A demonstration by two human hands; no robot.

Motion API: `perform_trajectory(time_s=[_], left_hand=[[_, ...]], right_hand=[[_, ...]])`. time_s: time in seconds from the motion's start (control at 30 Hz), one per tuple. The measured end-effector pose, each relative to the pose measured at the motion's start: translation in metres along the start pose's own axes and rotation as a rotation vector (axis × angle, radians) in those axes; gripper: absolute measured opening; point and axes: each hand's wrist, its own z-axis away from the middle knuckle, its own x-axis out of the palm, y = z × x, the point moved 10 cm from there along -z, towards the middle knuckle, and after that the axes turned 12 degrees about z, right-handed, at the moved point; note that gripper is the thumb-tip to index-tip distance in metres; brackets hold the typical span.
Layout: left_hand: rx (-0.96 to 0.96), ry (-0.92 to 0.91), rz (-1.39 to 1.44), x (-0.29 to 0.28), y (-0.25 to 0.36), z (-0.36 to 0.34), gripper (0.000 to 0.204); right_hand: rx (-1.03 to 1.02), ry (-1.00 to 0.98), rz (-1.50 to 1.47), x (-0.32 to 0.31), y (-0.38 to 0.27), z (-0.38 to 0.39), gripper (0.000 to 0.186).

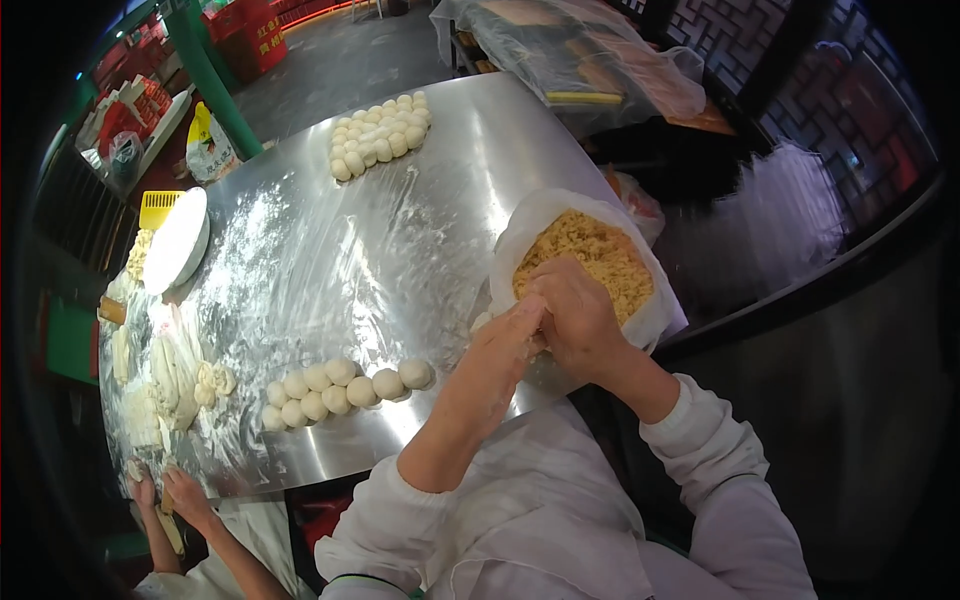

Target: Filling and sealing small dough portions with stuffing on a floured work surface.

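Note:
My left hand [502,347] and my right hand [577,312] meet at the near edge of a white plastic-lined bowl [510,225], full of crumbly golden filling [597,250]. Both are closed: the left's fingers lie pressed together against the right, whose fingers curl inward. What they hold between them, if anything, is hidden. Just left of my left hand, a short double row of round dough balls [337,400] lies on the steel table. A bit of pale dough or plastic [481,322] shows beside my left wrist.
A larger block of dough balls [380,135] sits at the table's far edge. On the floured steel table [300,250], a white basin [180,243] and dough strips [172,385] lie left. At the lower left, a co-worker's hands [180,495] work near the edge. Plastic-covered trays [580,55] stand beyond.

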Motion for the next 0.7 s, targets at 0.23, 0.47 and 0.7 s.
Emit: perform_trajectory(time_s=[0.23, 0.47, 0.7], left_hand=[[-0.072, 0.136, -0.068, -0.032, 0.01, 0.017, 0.048], [-0.003, 0.04, -0.341, -0.07, 0.038, 0.027, 0.059], [0.44, 0.209, 0.202, -0.035, 0.041, 0.05, 0.069]], right_hand=[[-0.046, 0.137, -0.073, -0.006, -0.03, -0.026, 0.024], [0.197, -0.303, -0.355, 0.035, -0.029, -0.013, 0.025], [0.181, 0.186, -0.439, 0.04, -0.066, -0.039, 0.069]])
